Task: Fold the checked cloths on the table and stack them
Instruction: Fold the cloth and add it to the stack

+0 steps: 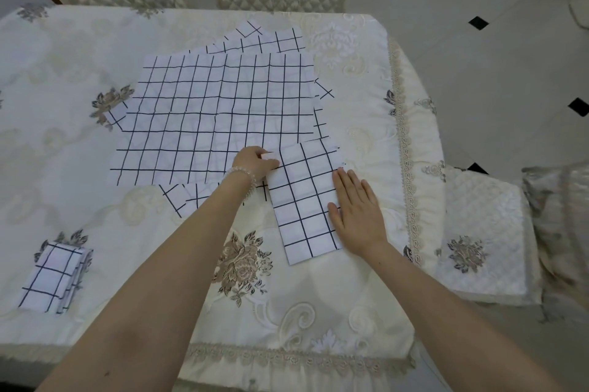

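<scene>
The folded checked strip (306, 200) lies on the desk (63, 152), just right of the spread cloths (210, 117). Left hand (255, 163) pinches its top corner; right hand (357, 210) presses flat, fingers straight. The slippery strip could slide and open crooked.

No readable text from my feed.

I can find no letters, numbers, brand marks or signs anywhere I look: the checked cloths (216, 114) carry only a dark grid, and the tablecloth (350, 79) only woven floral and scroll patterns.
</scene>
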Demonstrator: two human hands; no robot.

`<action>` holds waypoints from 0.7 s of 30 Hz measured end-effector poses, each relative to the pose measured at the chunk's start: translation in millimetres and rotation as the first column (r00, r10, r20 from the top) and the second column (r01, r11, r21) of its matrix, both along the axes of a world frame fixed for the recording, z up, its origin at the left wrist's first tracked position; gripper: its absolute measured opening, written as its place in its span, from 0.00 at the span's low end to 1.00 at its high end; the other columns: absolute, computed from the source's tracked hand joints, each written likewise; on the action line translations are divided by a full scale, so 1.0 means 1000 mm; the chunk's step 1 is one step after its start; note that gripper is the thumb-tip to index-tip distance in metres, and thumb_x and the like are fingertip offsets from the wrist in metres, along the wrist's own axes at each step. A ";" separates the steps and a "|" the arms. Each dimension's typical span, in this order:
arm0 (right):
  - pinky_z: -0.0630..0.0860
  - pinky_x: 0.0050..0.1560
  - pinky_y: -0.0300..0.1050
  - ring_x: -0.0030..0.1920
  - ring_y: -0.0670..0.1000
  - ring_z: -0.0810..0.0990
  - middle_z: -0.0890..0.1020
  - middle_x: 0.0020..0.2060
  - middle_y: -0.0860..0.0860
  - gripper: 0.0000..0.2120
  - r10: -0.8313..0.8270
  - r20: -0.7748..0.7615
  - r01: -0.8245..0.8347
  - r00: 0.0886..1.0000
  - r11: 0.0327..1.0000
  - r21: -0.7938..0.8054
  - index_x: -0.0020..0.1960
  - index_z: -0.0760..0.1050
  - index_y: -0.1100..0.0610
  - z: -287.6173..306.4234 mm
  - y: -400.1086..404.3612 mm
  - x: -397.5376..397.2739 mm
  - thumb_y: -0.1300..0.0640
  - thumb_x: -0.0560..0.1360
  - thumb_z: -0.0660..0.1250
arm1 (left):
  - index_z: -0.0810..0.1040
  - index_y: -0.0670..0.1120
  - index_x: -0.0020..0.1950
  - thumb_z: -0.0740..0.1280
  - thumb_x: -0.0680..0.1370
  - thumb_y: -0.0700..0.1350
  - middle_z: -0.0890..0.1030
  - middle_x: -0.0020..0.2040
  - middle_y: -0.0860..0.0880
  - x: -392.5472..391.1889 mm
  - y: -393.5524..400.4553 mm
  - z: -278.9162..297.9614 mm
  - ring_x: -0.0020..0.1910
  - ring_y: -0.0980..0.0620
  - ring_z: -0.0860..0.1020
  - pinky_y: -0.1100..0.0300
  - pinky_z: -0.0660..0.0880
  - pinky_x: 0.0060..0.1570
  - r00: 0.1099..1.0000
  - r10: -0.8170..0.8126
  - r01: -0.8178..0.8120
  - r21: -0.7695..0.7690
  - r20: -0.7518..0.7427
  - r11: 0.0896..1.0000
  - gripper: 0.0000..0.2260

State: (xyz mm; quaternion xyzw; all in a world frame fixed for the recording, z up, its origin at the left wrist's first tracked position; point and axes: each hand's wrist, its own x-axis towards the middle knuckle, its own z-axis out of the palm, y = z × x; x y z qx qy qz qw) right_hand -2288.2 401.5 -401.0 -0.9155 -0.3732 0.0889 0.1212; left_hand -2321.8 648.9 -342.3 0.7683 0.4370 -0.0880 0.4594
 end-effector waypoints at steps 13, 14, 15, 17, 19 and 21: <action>0.45 0.75 0.52 0.77 0.53 0.53 0.56 0.76 0.53 0.29 0.057 0.009 -0.058 0.998 0.996 0.069 0.78 0.53 0.59 0.034 0.011 -0.041 0.49 0.80 0.47 | 0.72 0.43 0.47 0.65 0.77 0.43 0.76 0.40 0.41 -0.146 -0.063 0.003 0.32 0.47 0.73 0.59 0.73 0.31 0.846 0.515 -0.503 -0.112 0.140 0.857 0.05; 0.44 0.76 0.51 0.77 0.53 0.53 0.56 0.76 0.53 0.28 0.044 -0.017 -0.043 0.999 0.996 0.081 0.78 0.53 0.59 0.032 0.015 -0.052 0.50 0.80 0.47 | 0.71 0.43 0.47 0.65 0.77 0.43 0.77 0.41 0.41 -0.158 -0.073 0.003 0.32 0.47 0.74 0.60 0.73 0.30 0.823 0.548 -0.532 -0.134 0.151 0.836 0.04; 0.44 0.76 0.50 0.77 0.52 0.53 0.56 0.76 0.53 0.28 0.043 -0.040 -0.039 0.998 0.995 0.087 0.78 0.53 0.59 0.029 0.019 -0.063 0.49 0.80 0.47 | 0.71 0.43 0.47 0.64 0.78 0.42 0.77 0.40 0.42 -0.169 -0.081 0.002 0.32 0.47 0.75 0.59 0.74 0.31 0.800 0.580 -0.557 -0.170 0.156 0.813 0.04; 0.43 0.76 0.49 0.77 0.52 0.53 0.56 0.77 0.53 0.28 0.049 -0.064 -0.043 0.997 0.996 0.079 0.78 0.53 0.59 0.019 0.024 -0.077 0.49 0.80 0.47 | 0.72 0.44 0.45 0.63 0.78 0.40 0.78 0.38 0.43 -0.187 -0.097 0.001 0.32 0.46 0.76 0.54 0.75 0.33 0.760 0.631 -0.594 -0.228 0.155 0.772 0.02; 0.44 0.75 0.50 0.77 0.53 0.54 0.57 0.76 0.54 0.29 0.034 -0.076 -0.029 0.997 0.997 0.069 0.77 0.54 0.60 0.010 0.026 -0.082 0.48 0.80 0.47 | 0.72 0.43 0.45 0.63 0.78 0.40 0.79 0.38 0.43 -0.199 -0.105 0.000 0.33 0.45 0.77 0.55 0.76 0.32 0.770 0.621 -0.598 -0.172 0.150 0.783 0.03; 0.46 0.75 0.51 0.77 0.53 0.54 0.58 0.76 0.55 0.29 0.029 -0.064 -0.025 0.998 0.998 0.053 0.77 0.55 0.62 0.004 0.025 -0.083 0.48 0.80 0.47 | 0.70 0.42 0.43 0.63 0.78 0.40 0.77 0.36 0.45 -0.205 -0.105 0.000 0.32 0.48 0.75 0.64 0.72 0.29 0.802 0.574 -0.567 -0.092 0.162 0.818 0.05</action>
